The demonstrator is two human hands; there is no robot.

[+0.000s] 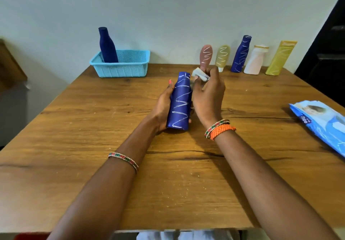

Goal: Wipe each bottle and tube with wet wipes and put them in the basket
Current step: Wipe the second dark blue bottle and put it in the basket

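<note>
Broadly, a wooden table fills the frame, with a blue basket at upper left holding one upright dark bottle. At centre the left hand grips a scribbled blue bottle above the tabletop, while the right hand pinches a crumpled wipe just beside its neck. At upper right, five marked bottles and tubes line the wall; a wipes pack lies at right

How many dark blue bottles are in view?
3: one standing in the basket, one held in the left hand, one in the row by the wall.
</note>
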